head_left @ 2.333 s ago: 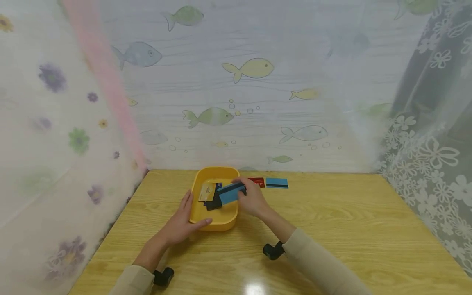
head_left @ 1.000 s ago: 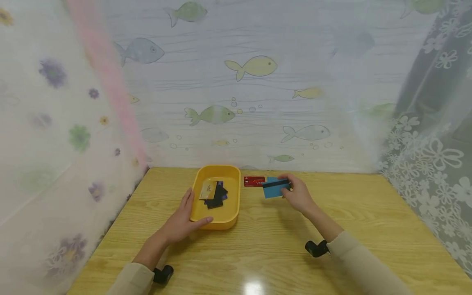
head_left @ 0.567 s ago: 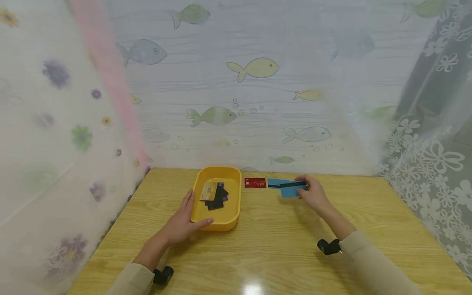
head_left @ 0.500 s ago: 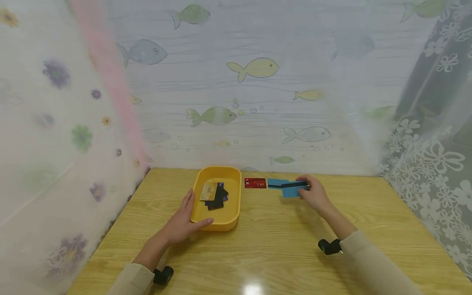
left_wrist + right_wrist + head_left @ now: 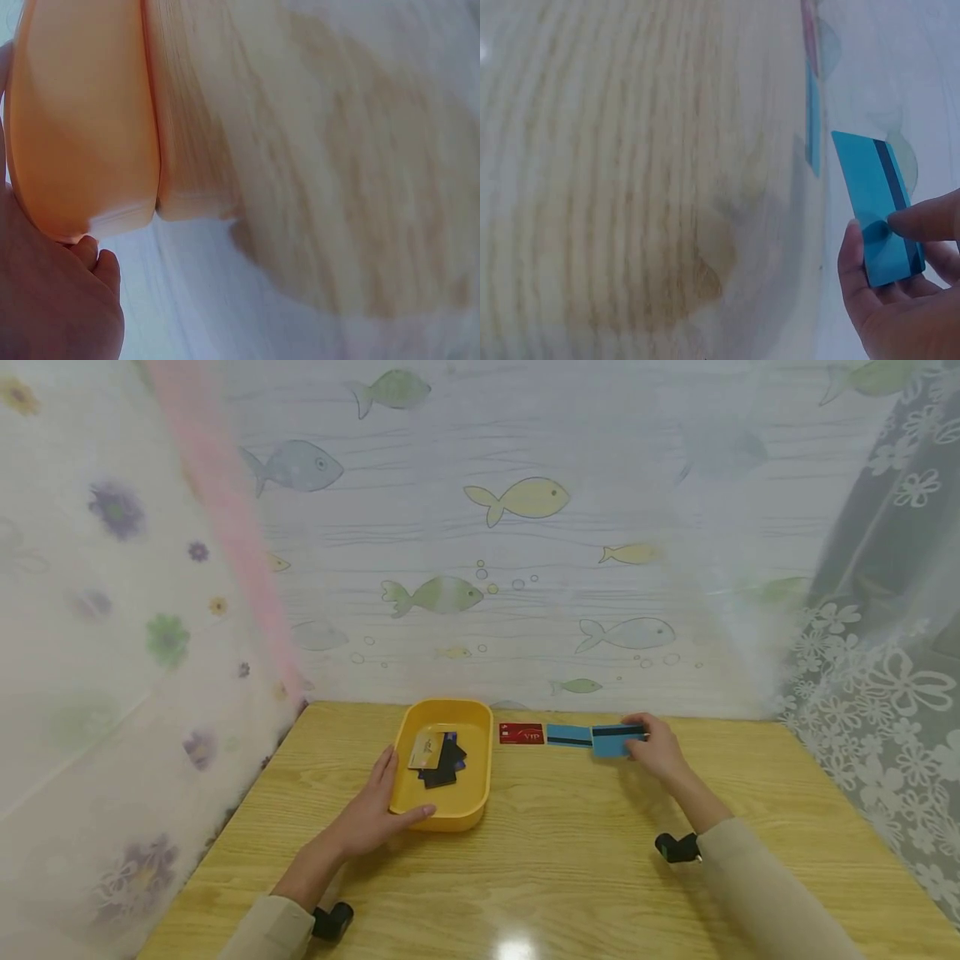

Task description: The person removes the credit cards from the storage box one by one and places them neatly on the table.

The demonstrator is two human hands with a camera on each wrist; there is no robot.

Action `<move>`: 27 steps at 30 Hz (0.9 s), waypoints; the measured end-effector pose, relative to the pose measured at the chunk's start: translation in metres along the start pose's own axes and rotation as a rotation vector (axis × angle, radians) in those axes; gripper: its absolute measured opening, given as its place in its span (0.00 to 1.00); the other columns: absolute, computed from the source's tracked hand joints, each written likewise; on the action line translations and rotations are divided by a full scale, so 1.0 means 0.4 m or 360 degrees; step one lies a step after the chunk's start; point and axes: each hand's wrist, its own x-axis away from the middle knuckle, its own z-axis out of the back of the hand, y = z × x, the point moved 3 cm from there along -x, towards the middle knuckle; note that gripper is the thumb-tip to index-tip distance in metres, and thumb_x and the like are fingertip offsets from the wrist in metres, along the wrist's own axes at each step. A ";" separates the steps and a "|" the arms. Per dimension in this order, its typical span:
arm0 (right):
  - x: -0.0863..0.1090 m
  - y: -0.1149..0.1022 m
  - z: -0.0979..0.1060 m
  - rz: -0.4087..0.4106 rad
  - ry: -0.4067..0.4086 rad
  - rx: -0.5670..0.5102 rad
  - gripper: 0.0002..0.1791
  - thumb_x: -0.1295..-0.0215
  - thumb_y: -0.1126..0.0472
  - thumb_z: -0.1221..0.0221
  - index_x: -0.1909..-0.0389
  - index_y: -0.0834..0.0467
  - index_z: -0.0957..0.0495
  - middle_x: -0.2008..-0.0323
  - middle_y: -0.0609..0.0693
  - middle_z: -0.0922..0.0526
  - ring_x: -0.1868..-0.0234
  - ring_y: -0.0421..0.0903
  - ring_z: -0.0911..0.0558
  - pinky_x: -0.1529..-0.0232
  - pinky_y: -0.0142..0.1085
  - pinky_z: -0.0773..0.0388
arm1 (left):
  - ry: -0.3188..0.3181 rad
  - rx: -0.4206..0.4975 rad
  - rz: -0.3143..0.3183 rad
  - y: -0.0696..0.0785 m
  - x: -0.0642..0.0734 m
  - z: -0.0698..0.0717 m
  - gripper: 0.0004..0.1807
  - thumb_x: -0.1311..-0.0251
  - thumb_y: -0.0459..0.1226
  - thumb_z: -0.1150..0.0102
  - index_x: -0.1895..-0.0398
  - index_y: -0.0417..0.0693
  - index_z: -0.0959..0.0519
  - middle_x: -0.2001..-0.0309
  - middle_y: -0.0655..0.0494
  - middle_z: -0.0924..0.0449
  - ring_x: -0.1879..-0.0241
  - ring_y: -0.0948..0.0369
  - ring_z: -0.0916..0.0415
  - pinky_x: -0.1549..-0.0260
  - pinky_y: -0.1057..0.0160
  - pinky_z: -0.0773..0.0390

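Observation:
A yellow plastic tray stands at the back of the table. My left hand holds its near left corner, fingers along the left wall and thumb on the front rim. Inside lie a gold card and black cards, overlapping, with bits of a purple-blue card beneath. My right hand pinches a blue card with a black stripe between thumb and fingers. In the right wrist view that card is tilted and raised off the table. Left of it, a red VIP card and another blue striped card lie flat in a row.
The wooden table meets a fish-print curtain just behind the cards. A flower-print curtain borders the left side and a lace one the right. A small black device sits at each wrist.
My right hand has carried the blue card out of the tray and rightward, past the red card, to the right of the other blue card. The left hand has stayed on the tray.

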 end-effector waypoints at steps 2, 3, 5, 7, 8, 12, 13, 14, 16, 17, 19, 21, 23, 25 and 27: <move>-0.007 0.007 0.006 -0.0020 -0.0005 0.0000 0.25 0.30 0.74 0.49 0.32 0.72 0.34 0.35 0.76 0.34 0.55 0.59 0.20 0.57 0.47 0.15 | -0.0009 0.0006 0.0011 0.002 0.002 0.000 0.68 0.43 0.71 0.40 0.16 0.48 0.69 0.17 0.49 0.75 0.20 0.42 0.60 0.27 0.36 0.48; -0.011 0.011 0.008 -0.0038 -0.0006 0.0000 0.25 0.30 0.74 0.49 0.32 0.72 0.34 0.35 0.76 0.35 0.53 0.59 0.21 0.56 0.47 0.15 | -0.0013 0.0008 0.0016 0.003 0.003 -0.001 0.68 0.43 0.71 0.40 0.16 0.48 0.69 0.17 0.48 0.75 0.20 0.42 0.60 0.27 0.36 0.48; -0.016 0.018 0.011 -0.0066 -0.0017 -0.0011 0.26 0.29 0.74 0.50 0.31 0.72 0.35 0.33 0.77 0.38 0.53 0.59 0.22 0.55 0.48 0.15 | -0.0019 0.0013 0.0026 0.003 0.005 -0.002 0.69 0.43 0.71 0.40 0.16 0.48 0.69 0.17 0.49 0.75 0.20 0.42 0.60 0.27 0.36 0.48; -0.020 0.022 0.013 -0.0097 -0.0033 -0.0031 0.27 0.30 0.74 0.51 0.30 0.72 0.36 0.31 0.77 0.41 0.52 0.60 0.23 0.53 0.49 0.16 | -0.0014 0.0012 0.0031 0.004 0.006 -0.001 0.69 0.44 0.71 0.39 0.16 0.49 0.69 0.17 0.49 0.74 0.20 0.43 0.60 0.27 0.36 0.48; -0.023 0.024 0.013 -0.0113 -0.0039 -0.0041 0.27 0.30 0.74 0.51 0.30 0.72 0.37 0.31 0.77 0.42 0.51 0.60 0.23 0.53 0.49 0.16 | -0.0014 0.0012 0.0029 0.004 0.006 -0.001 0.69 0.44 0.72 0.39 0.16 0.49 0.69 0.17 0.49 0.74 0.20 0.43 0.60 0.27 0.36 0.48; -0.034 0.026 0.012 -0.0167 -0.0053 -0.0044 0.27 0.29 0.73 0.52 0.29 0.72 0.37 0.29 0.78 0.45 0.51 0.59 0.24 0.54 0.47 0.16 | -0.0010 0.0011 0.0024 0.005 0.006 0.003 0.69 0.44 0.71 0.39 0.16 0.49 0.69 0.17 0.49 0.74 0.20 0.42 0.58 0.28 0.36 0.47; -0.037 0.027 0.012 -0.0176 -0.0053 -0.0041 0.27 0.29 0.73 0.52 0.29 0.71 0.37 0.29 0.78 0.45 0.51 0.59 0.24 0.54 0.46 0.16 | -0.0010 0.0008 0.0024 0.005 0.006 0.003 0.69 0.44 0.71 0.39 0.16 0.49 0.69 0.17 0.49 0.74 0.20 0.42 0.58 0.28 0.36 0.47; -0.040 0.028 0.011 -0.0183 -0.0055 -0.0032 0.27 0.29 0.73 0.52 0.29 0.71 0.37 0.29 0.78 0.46 0.51 0.60 0.24 0.55 0.46 0.16 | -0.0010 0.0008 0.0022 0.004 0.005 0.003 0.69 0.44 0.72 0.39 0.16 0.49 0.69 0.17 0.49 0.74 0.20 0.42 0.59 0.28 0.36 0.47; -0.044 0.033 0.011 -0.0187 -0.0055 0.0006 0.27 0.29 0.73 0.52 0.30 0.71 0.37 0.28 0.78 0.46 0.46 0.63 0.26 0.53 0.48 0.18 | -0.0007 0.0002 0.0019 0.004 0.004 0.004 0.69 0.44 0.72 0.40 0.16 0.50 0.69 0.17 0.49 0.74 0.20 0.42 0.59 0.28 0.36 0.46; -0.047 0.036 0.010 -0.0188 -0.0054 0.0031 0.27 0.30 0.72 0.52 0.30 0.71 0.37 0.28 0.78 0.46 0.42 0.66 0.28 0.49 0.51 0.20 | -0.0006 0.0002 0.0016 0.004 0.003 0.004 0.69 0.45 0.72 0.40 0.16 0.50 0.69 0.17 0.49 0.74 0.20 0.42 0.59 0.28 0.36 0.46; -0.051 0.043 0.010 -0.0187 -0.0051 0.0082 0.27 0.30 0.72 0.52 0.30 0.71 0.36 0.28 0.77 0.44 0.36 0.69 0.32 0.43 0.56 0.25 | -0.0007 0.0001 0.0009 0.004 0.003 0.004 0.69 0.45 0.73 0.40 0.16 0.50 0.69 0.17 0.49 0.74 0.20 0.43 0.59 0.27 0.36 0.46; -0.056 0.051 0.010 -0.0180 -0.0047 0.0138 0.27 0.32 0.72 0.52 0.31 0.71 0.36 0.29 0.77 0.41 0.33 0.70 0.35 0.39 0.59 0.31 | -0.0011 0.0001 0.0008 0.003 0.003 0.003 0.69 0.44 0.73 0.40 0.16 0.50 0.69 0.17 0.49 0.74 0.20 0.43 0.60 0.27 0.36 0.46; -0.060 0.056 0.008 -0.0169 -0.0037 0.0183 0.27 0.33 0.72 0.52 0.32 0.71 0.34 0.31 0.77 0.39 0.33 0.70 0.35 0.37 0.60 0.33 | -0.0014 0.0009 0.0006 0.002 0.002 0.003 0.69 0.44 0.72 0.40 0.16 0.49 0.69 0.17 0.49 0.75 0.20 0.43 0.60 0.27 0.36 0.47; -0.065 0.060 0.007 -0.0161 -0.0028 0.0209 0.27 0.35 0.73 0.52 0.34 0.71 0.33 0.31 0.77 0.38 0.35 0.69 0.34 0.39 0.58 0.32 | -0.0012 0.0009 0.0010 0.001 0.001 0.003 0.69 0.44 0.72 0.40 0.16 0.49 0.69 0.17 0.49 0.74 0.20 0.43 0.60 0.27 0.36 0.47; -0.071 0.062 0.006 -0.0156 -0.0029 0.0225 0.27 0.36 0.74 0.52 0.34 0.71 0.32 0.30 0.76 0.39 0.37 0.68 0.34 0.42 0.56 0.31 | -0.0010 0.0009 0.0012 0.002 -0.001 0.003 0.69 0.44 0.72 0.40 0.16 0.50 0.69 0.17 0.50 0.74 0.20 0.43 0.59 0.27 0.36 0.47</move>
